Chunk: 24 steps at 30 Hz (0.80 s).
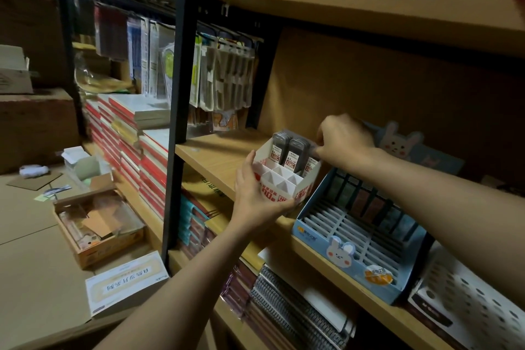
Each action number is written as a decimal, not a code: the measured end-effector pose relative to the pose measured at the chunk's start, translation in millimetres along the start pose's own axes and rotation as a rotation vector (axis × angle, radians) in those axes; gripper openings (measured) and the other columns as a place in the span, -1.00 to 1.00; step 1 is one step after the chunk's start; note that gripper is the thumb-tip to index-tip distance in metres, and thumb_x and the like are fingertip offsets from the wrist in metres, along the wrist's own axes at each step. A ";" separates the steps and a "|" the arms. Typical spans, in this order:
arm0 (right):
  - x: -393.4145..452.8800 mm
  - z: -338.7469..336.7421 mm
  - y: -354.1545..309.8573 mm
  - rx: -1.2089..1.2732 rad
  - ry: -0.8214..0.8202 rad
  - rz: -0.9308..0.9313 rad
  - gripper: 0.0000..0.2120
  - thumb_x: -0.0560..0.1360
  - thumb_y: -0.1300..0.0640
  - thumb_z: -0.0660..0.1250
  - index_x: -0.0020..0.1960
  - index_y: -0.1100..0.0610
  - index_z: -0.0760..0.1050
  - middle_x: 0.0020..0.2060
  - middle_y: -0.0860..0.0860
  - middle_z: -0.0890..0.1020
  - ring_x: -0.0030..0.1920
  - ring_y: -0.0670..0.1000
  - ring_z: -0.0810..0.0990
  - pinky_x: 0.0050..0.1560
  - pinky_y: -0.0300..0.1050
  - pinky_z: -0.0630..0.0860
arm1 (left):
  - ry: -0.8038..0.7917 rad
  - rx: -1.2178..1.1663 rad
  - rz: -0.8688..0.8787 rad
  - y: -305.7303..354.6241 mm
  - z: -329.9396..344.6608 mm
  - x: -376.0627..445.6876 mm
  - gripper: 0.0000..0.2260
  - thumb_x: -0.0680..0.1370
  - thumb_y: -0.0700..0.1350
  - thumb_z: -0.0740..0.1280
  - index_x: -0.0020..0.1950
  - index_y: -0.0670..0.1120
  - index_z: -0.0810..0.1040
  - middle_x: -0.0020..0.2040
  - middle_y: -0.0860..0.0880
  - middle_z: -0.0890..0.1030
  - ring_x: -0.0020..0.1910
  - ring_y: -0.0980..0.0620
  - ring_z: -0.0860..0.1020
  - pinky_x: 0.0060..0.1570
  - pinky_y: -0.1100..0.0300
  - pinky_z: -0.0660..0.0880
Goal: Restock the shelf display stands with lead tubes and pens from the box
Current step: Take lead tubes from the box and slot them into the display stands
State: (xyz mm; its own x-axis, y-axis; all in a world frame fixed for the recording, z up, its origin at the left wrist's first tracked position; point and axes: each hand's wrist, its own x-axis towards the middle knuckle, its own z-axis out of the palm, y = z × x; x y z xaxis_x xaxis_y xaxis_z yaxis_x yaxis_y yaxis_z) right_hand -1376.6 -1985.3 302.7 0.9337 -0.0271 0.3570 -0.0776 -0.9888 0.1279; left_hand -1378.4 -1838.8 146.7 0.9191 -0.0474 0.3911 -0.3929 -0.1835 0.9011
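A small white and red display stand (305, 190) with divided cells sits on the wooden shelf (216, 156). Its back row holds grey lead tubes (292, 150) standing upright; the front cells are empty. My left hand (255, 196) grips the stand's front left corner. My right hand (343, 139) reaches over the back right cell, its fingers pinching the top of a lead tube there. To the right stands a blue rabbit-printed pen stand (349, 256) with many slots, dark pens in its back rows.
An open cardboard box (110, 244) with packaging lies on the floor at left, beside a white flat box (125, 284). Stacked notebooks (142, 156) fill the left shelving. Spiral notebooks (287, 310) lie below. A dotted white stand (471, 301) sits at the far right.
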 end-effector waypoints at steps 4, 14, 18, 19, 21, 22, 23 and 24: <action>3.3 1.6 -5.0 0.240 0.043 -0.129 -0.65 0.50 0.11 0.42 0.27 0.09 0.55 0.20 0.08 0.60 0.20 0.09 0.57 0.21 0.06 0.53 | 0.001 -0.017 0.016 -1.2 0.2 0.1 0.13 0.17 0.08 0.65 0.52 0.22 -0.04 0.44 0.07 0.19 0.45 0.00 0.24 0.39 -0.13 0.35; 2.8 21.0 -25.7 0.120 0.060 -0.347 -0.71 0.62 0.04 0.22 0.28 0.04 0.57 0.25 -0.04 0.58 0.23 0.05 0.53 0.18 0.09 0.49 | 0.013 0.007 0.027 -3.0 -0.1 0.6 0.12 0.18 0.06 0.65 0.51 0.22 -0.03 0.41 0.12 0.20 0.41 0.09 0.25 0.39 -0.04 0.36; 6.2 25.2 -20.7 0.081 0.047 -0.296 -0.70 0.61 0.02 0.21 0.26 0.07 0.58 0.13 0.06 0.60 0.15 0.13 0.55 0.12 0.09 0.51 | 0.009 0.017 0.024 -4.2 0.3 1.2 0.12 0.18 0.08 0.64 0.52 0.23 -0.05 0.42 0.12 0.19 0.43 0.05 0.25 0.39 -0.08 0.36; 7.2 25.8 -20.6 0.075 0.049 -0.287 -0.69 0.61 0.01 0.20 0.25 0.07 0.58 0.13 0.07 0.60 0.14 0.13 0.55 0.12 0.09 0.50 | 0.007 0.027 0.026 -4.7 0.5 1.7 0.13 0.18 0.08 0.64 0.52 0.22 -0.06 0.42 0.10 0.19 0.43 0.04 0.24 0.39 -0.09 0.35; 9.0 26.7 -21.1 0.078 0.042 -0.272 -0.68 0.62 -0.01 0.17 0.24 0.08 0.58 0.13 0.09 0.59 0.15 0.14 0.54 0.14 0.11 0.49 | -0.009 0.054 0.027 -4.7 0.6 2.3 0.16 0.18 0.09 0.64 0.54 0.18 -0.09 0.45 0.06 0.18 0.45 0.02 0.22 0.41 -0.11 0.32; 9.5 26.6 -21.6 0.085 0.029 -0.266 -0.66 0.63 -0.01 0.15 0.25 0.09 0.58 0.14 0.10 0.58 0.16 0.15 0.52 0.16 0.12 0.48 | -0.020 0.064 0.023 -3.6 -0.1 2.2 0.18 0.19 0.09 0.64 0.55 0.17 -0.12 0.46 0.05 0.16 0.47 0.01 0.20 0.43 -0.12 0.29; 9.5 26.4 -22.0 0.086 0.011 -0.258 -0.65 0.64 -0.01 0.13 0.26 0.09 0.57 0.15 0.12 0.57 0.19 0.17 0.51 0.18 0.14 0.46 | -0.033 0.069 0.015 -1.9 -1.3 1.6 0.19 0.20 0.09 0.64 0.56 0.16 -0.14 0.49 0.05 0.14 0.48 0.00 0.18 0.44 -0.13 0.27; 8.3 26.3 -22.1 0.079 -0.014 -0.248 -0.63 0.65 -0.02 0.11 0.30 0.09 0.54 0.18 0.14 0.55 0.22 0.18 0.48 0.22 0.17 0.43 | -0.046 0.068 0.004 0.6 -2.9 0.1 0.20 0.21 0.08 0.64 0.57 0.15 -0.16 0.51 0.04 0.11 0.50 -0.01 0.15 0.45 -0.13 0.25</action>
State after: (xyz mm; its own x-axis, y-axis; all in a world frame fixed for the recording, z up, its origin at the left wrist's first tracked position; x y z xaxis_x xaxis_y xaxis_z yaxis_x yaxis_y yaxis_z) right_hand -1358.0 -1967.6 278.5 0.9256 0.2160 0.3109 0.1814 -0.9739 0.1367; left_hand -1378.7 -1836.1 147.9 0.9187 -0.0935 0.3838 -0.3948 -0.2493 0.8843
